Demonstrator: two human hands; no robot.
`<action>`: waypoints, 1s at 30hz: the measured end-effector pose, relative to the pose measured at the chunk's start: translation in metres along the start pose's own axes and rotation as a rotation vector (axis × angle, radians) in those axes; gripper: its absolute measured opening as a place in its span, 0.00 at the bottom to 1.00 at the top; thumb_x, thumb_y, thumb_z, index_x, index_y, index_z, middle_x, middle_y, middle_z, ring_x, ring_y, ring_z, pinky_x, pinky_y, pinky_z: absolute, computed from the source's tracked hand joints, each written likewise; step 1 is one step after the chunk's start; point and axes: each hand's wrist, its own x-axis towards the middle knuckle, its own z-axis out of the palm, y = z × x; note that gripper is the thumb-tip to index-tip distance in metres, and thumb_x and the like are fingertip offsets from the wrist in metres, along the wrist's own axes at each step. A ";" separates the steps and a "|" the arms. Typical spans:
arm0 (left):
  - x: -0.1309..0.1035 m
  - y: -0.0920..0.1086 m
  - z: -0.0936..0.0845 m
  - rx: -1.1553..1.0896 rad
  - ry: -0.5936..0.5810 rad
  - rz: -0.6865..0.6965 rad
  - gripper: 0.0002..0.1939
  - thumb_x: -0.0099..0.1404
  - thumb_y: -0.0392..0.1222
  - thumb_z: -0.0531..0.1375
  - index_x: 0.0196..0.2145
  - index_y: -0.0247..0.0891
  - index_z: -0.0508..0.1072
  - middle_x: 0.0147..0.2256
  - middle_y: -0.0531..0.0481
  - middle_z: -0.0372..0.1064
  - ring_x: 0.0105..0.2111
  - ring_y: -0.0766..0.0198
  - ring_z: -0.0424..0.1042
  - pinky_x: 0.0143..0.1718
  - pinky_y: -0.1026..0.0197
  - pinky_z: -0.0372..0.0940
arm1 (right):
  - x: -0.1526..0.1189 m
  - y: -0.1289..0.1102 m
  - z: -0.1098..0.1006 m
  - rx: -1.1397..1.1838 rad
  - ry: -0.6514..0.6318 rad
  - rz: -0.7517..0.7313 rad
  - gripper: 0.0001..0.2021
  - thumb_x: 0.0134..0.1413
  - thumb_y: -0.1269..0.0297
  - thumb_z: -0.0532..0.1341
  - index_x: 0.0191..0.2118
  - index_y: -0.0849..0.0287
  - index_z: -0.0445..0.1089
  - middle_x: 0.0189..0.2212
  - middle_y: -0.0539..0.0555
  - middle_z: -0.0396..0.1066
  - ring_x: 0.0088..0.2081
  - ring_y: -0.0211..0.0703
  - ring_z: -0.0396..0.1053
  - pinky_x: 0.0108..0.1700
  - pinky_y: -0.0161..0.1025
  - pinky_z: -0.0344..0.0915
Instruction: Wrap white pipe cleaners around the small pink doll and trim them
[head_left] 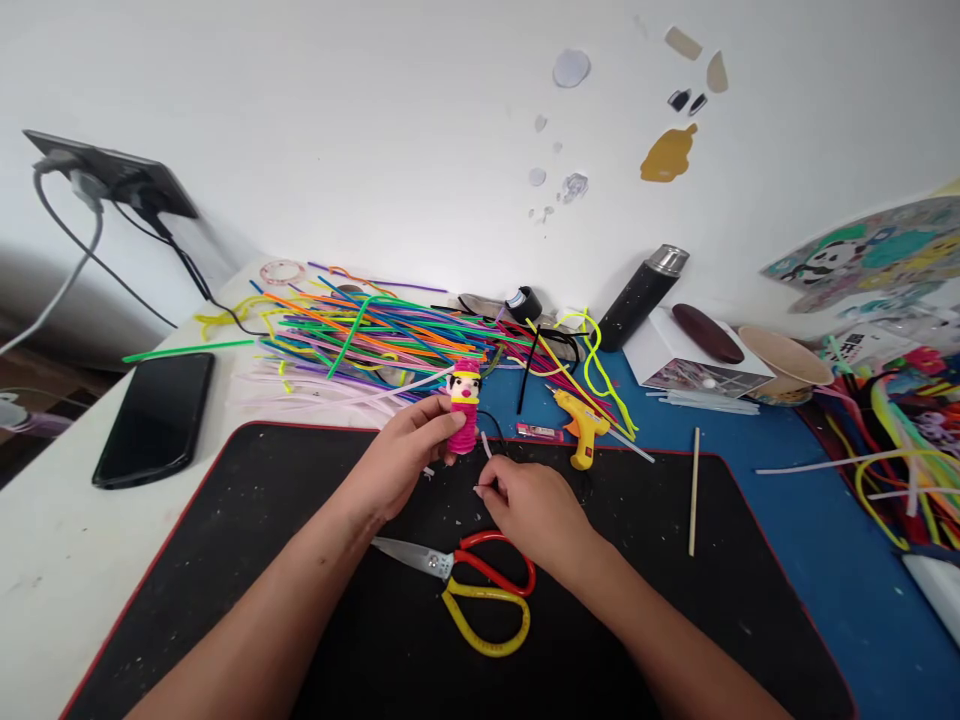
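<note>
Upright in my left hand (420, 445) is a small pipe-cleaner doll (463, 428), pinched between thumb and fingers. Its body and hat are magenta with yellow bands, and its face is white with black hair. Just to the right, my right hand (529, 500) is closed, fingertips pinched together. A short pale pipe cleaner (486, 445) sticks up from its fingers; the rest of that piece is hidden. Below both hands, scissors (450, 565) with one red and one yellow handle lie on the black mat (622, 520), touched by neither hand.
Behind the doll spreads a heap of colourful pipe cleaners (375, 330). A yellow glue gun (581, 425) lies at the mat's back edge, and a wooden stick (694, 490) is on the right. A phone (155, 420) rests at left; a black thermos (641, 298) leans against the wall.
</note>
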 end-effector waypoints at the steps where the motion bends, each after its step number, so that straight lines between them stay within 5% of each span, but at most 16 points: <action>1: 0.000 -0.001 -0.001 0.015 -0.004 -0.002 0.17 0.56 0.49 0.75 0.35 0.37 0.76 0.29 0.54 0.70 0.26 0.68 0.64 0.28 0.65 0.61 | -0.001 0.000 0.000 0.010 0.000 -0.001 0.02 0.68 0.67 0.66 0.43 0.54 0.78 0.35 0.50 0.84 0.37 0.48 0.81 0.34 0.40 0.54; 18: 0.001 -0.003 -0.001 0.139 -0.031 0.013 0.16 0.58 0.50 0.73 0.35 0.38 0.75 0.30 0.55 0.69 0.27 0.67 0.63 0.30 0.64 0.62 | -0.009 0.005 0.005 0.052 0.021 0.004 0.05 0.66 0.71 0.65 0.43 0.55 0.77 0.29 0.50 0.80 0.31 0.45 0.75 0.32 0.40 0.50; 24: 0.002 -0.003 -0.005 0.258 -0.062 0.032 0.16 0.62 0.54 0.69 0.36 0.39 0.75 0.30 0.54 0.69 0.28 0.65 0.65 0.31 0.62 0.63 | -0.013 0.013 0.006 0.589 0.051 0.028 0.04 0.64 0.65 0.64 0.38 0.56 0.76 0.20 0.43 0.62 0.23 0.37 0.60 0.29 0.36 0.52; 30: -0.001 -0.005 -0.008 0.876 0.042 0.219 0.14 0.66 0.51 0.65 0.44 0.40 0.77 0.38 0.48 0.77 0.35 0.56 0.72 0.39 0.56 0.65 | -0.014 0.019 0.008 1.125 0.017 0.070 0.13 0.58 0.52 0.69 0.37 0.58 0.74 0.21 0.43 0.61 0.23 0.35 0.54 0.26 0.34 0.52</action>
